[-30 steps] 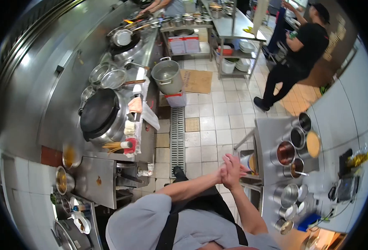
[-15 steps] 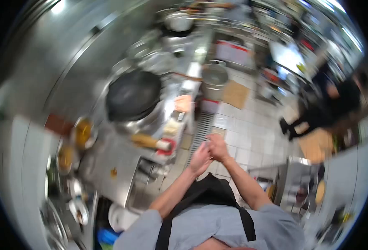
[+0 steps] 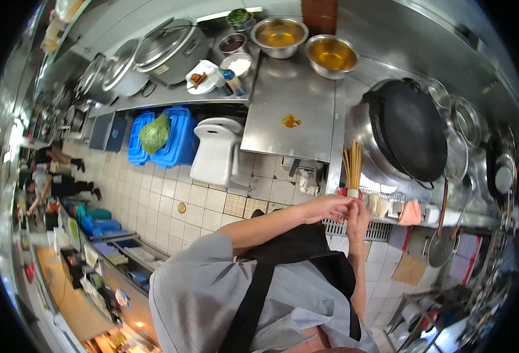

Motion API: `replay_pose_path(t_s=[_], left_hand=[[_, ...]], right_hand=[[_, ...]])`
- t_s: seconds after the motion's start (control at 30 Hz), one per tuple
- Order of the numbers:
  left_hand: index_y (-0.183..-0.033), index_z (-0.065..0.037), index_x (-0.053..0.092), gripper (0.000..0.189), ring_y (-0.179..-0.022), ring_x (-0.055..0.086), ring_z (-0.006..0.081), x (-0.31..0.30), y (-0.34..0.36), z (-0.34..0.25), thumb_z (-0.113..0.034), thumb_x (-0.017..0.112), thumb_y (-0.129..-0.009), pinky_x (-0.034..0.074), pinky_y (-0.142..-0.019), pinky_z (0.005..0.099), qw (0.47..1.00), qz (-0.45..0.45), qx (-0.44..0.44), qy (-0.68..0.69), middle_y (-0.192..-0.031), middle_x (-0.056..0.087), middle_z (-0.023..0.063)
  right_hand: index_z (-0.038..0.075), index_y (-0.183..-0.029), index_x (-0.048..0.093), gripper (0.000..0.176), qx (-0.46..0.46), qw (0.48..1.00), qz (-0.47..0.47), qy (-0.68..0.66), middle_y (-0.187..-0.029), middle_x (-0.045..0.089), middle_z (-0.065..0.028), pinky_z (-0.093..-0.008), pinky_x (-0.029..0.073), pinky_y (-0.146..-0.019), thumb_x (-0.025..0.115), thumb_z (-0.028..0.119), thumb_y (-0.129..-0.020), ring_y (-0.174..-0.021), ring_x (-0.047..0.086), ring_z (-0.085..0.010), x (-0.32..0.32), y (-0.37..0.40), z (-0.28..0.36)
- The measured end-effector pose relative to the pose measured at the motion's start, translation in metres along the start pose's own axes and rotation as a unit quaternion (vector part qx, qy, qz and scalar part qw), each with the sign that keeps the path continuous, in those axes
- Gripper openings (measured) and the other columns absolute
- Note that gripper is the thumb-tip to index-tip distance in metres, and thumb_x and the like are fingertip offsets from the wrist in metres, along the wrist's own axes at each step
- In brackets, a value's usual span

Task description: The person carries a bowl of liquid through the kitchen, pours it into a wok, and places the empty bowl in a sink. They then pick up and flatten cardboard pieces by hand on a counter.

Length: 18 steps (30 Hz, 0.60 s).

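Observation:
My left hand and my right hand meet in front of my black apron, fingers drawn together and touching. Whatever may lie between the fingertips is hidden or too small to name. Just beyond them is a bundle of thin bamboo sticks with a white-bound end, resting at the stove's edge. A large black wok sits on the stove behind that bundle. To the right of my hands an orange-pink cloth hangs over the stove's front edge.
Two metal bowls of yellow liquid, one left and one right, stand behind a steel counter with an orange-brown spill. A white stool and a blue bin occupy the floor. Co-workers stand far left.
My view has swung left, so the stove and wok now appear on the right. The stool and blue bin have come fully into sight. Both hands remain together.

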<state>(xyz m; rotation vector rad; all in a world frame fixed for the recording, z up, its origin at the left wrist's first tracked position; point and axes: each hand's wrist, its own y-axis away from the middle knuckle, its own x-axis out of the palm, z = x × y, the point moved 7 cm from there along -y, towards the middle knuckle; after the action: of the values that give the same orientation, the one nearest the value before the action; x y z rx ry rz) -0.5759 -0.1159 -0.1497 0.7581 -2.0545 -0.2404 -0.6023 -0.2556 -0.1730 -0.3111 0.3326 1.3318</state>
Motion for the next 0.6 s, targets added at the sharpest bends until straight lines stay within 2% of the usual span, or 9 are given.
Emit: replay_pose_path(t_s=[0.07,0.1,0.13,0.2,0.37,0.5,0.6], left_hand=[[-0.129,-0.003,0.060,0.044,-0.106,0.068,0.0213,-0.031,0.016,-0.013,-0.040,0.051,-0.105,0.053,-0.094,0.0347,0.998,-0.057,0.030,0.025,-0.117,0.070,0.0140],[-0.126,-0.004,0.060,0.040,-0.103,0.069,0.0213,-0.046,0.023,-0.021,-0.037,0.052,-0.105,0.054,-0.092,0.0344,0.995,-0.071,0.062,0.041,-0.114,0.071,0.0142],[-0.123,-0.004,0.061,0.035,-0.099,0.069,0.0212,-0.062,0.032,-0.027,-0.033,0.052,-0.106,0.054,-0.090,0.0340,0.991,-0.083,0.092,0.057,-0.110,0.071,0.0144],[-0.117,-0.005,0.062,0.028,-0.094,0.070,0.0200,-0.084,0.055,-0.044,-0.028,0.054,-0.105,0.055,-0.086,0.0325,0.978,-0.122,0.144,0.086,-0.105,0.072,0.0143],[-0.109,-0.006,0.059,0.016,-0.088,0.068,0.0172,-0.154,0.092,-0.091,-0.021,0.057,-0.102,0.054,-0.080,0.0299,0.940,-0.260,0.204,0.077,-0.099,0.071,0.0132],[-0.114,-0.003,0.055,0.019,-0.087,0.067,0.0170,-0.228,0.065,-0.157,-0.019,0.055,-0.103,0.054,-0.079,0.0297,0.940,-0.278,0.194,0.043,-0.099,0.071,0.0132],[-0.109,-0.006,0.057,0.017,-0.091,0.067,0.0174,-0.288,0.020,-0.224,-0.021,0.056,-0.103,0.052,-0.083,0.0295,0.941,-0.289,0.173,-0.029,-0.101,0.071,0.0130]], right_hand=[[-0.002,-0.111,0.067,0.032,-0.074,0.995,0.067,0.005,-0.091,0.071,-0.0156,-0.0363,0.053,-0.078,0.057,0.026,-0.100,-0.084,0.068,-0.0240,0.024,-0.025,0.035],[-0.003,-0.110,0.067,0.030,-0.070,0.992,0.100,-0.045,-0.089,0.071,-0.0139,-0.0341,0.053,-0.073,0.058,0.024,-0.101,-0.081,0.067,-0.0210,0.040,-0.036,0.031],[-0.003,-0.111,0.067,0.030,0.008,0.981,0.161,-0.107,-0.088,0.070,-0.0109,-0.0300,0.053,-0.068,0.057,0.024,-0.102,-0.076,0.066,-0.0157,0.059,-0.047,0.014],[-0.002,-0.113,0.068,0.027,0.057,0.969,0.181,-0.157,-0.087,0.070,-0.0080,-0.0265,0.051,-0.062,0.057,0.021,-0.102,-0.071,0.063,-0.0113,0.078,-0.069,0.007],[-0.002,-0.110,0.068,0.021,0.079,0.970,0.187,-0.133,-0.087,0.070,-0.0063,-0.0257,0.053,-0.060,0.061,0.015,-0.099,-0.069,0.062,-0.0102,0.111,-0.152,0.006],[0.000,-0.108,0.067,0.018,0.096,0.965,0.172,-0.173,-0.088,0.070,-0.0047,-0.0271,0.055,-0.060,0.061,0.013,-0.098,-0.069,0.064,-0.0116,0.133,-0.266,0.004],[0.001,-0.112,0.065,0.018,0.166,0.954,0.076,-0.236,-0.094,0.069,-0.0064,-0.0290,0.056,-0.063,0.061,0.011,-0.098,-0.074,0.065,-0.0144,0.137,-0.366,0.000]])
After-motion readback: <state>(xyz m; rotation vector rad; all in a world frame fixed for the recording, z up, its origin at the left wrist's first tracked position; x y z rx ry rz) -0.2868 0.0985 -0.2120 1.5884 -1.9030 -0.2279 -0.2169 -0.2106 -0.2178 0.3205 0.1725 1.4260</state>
